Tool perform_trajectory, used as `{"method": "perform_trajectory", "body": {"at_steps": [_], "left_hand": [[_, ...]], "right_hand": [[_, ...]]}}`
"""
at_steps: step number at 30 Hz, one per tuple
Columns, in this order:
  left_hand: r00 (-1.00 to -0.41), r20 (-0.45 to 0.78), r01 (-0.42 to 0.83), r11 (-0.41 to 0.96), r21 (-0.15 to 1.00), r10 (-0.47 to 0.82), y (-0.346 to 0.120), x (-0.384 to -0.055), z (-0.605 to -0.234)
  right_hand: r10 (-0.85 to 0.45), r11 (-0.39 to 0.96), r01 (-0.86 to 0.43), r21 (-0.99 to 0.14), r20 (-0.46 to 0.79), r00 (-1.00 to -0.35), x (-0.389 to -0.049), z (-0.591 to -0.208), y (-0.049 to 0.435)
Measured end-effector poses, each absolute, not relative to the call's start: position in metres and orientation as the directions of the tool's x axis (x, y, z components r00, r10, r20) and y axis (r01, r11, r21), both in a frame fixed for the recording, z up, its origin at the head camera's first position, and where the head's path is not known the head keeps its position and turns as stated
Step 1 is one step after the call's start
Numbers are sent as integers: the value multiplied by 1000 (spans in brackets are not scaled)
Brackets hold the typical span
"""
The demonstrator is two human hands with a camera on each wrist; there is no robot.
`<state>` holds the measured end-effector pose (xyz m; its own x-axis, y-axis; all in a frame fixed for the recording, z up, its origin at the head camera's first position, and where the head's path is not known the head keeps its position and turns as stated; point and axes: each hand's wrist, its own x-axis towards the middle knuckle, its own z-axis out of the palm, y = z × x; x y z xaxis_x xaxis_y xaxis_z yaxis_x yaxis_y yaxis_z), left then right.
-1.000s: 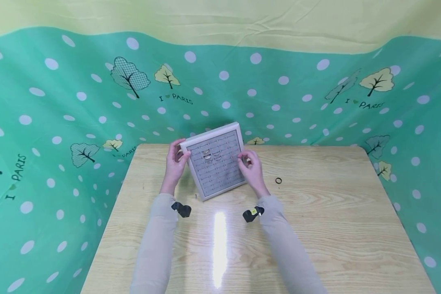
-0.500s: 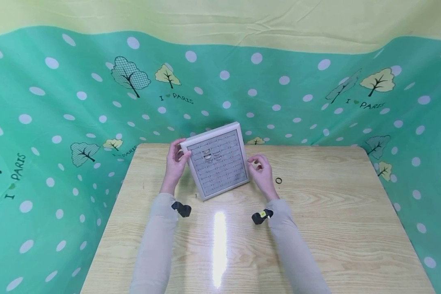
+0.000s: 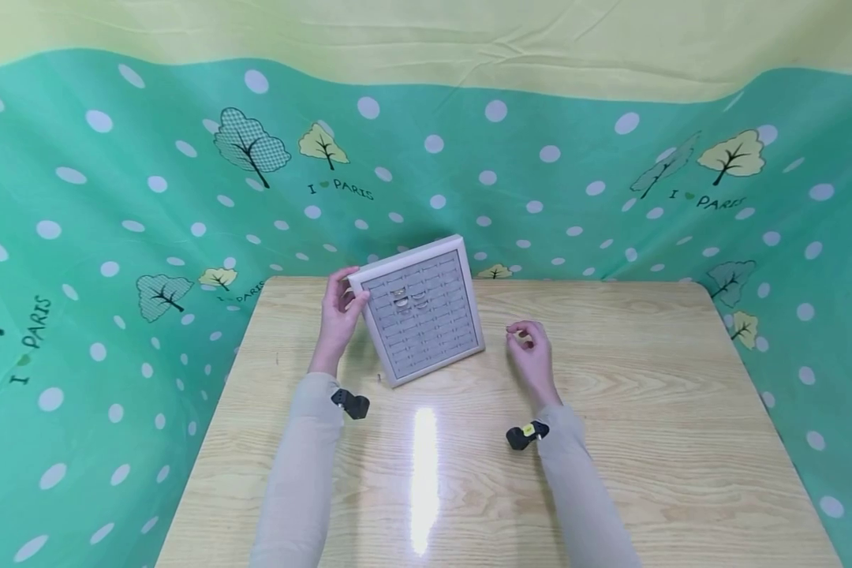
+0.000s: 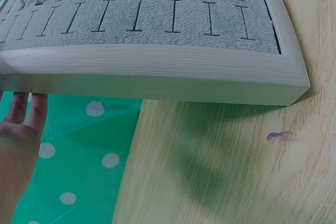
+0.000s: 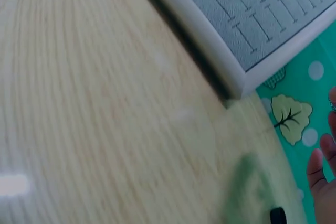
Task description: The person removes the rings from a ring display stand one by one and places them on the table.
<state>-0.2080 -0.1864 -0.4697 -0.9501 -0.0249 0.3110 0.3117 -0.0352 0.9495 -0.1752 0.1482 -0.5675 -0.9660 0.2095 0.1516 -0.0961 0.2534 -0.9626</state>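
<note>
Probably light and stiff with a soft pad (image 4: pixel 155 38), best taken by its rim (image 4: pixel 157 59), the ring tray (image 3: pixel 426 325) sits tilted toward the table (image 3: pixel 681 410)'s back, left hand (image 3: pixel 337 319) gripping its left edge, right hand (image 3: pixel 534 355) apart, fingers curled (holding anything, cannot tell).

Light wood-grain bench (image 3: pixel 681 426), rounded far corners. Green dotted cloth (image 3: pixel 582 229) behind far edge and along left and right edges, pale yellow band (image 3: pixel 397 39) on top. Checked tree print (image 3: pixel 165 292) and yellow tree print (image 3: pixel 218 278) by far left corner; another yellow tree print (image 3: pixel 744 330) by far right. "I PARIS" lettering (image 3: pixel 353 192) above far edge. White glare streak (image 3: pixel 424 481) mid-bench; purple smudge (image 4: pixel 278 137), left of centre.
</note>
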Motion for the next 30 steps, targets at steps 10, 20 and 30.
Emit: {"method": "perform_trajectory", "body": {"at_steps": [10, 20, 30], "left_hand": [[-972, 233, 233, -17, 972, -17, -194, -218, -485], [-984, 179, 179, 9, 984, 17, -197, -217, -481], [-989, 147, 146, -29, 989, 26, -199, -218, -478]], "right_hand": [[296, 281, -46, -959, 132, -946, -162, -581, 181], [330, 343, 12, -939, 108, -938, -155, -588, 209], [252, 471, -23, -882, 160, -954, -162, -597, 230]]}}
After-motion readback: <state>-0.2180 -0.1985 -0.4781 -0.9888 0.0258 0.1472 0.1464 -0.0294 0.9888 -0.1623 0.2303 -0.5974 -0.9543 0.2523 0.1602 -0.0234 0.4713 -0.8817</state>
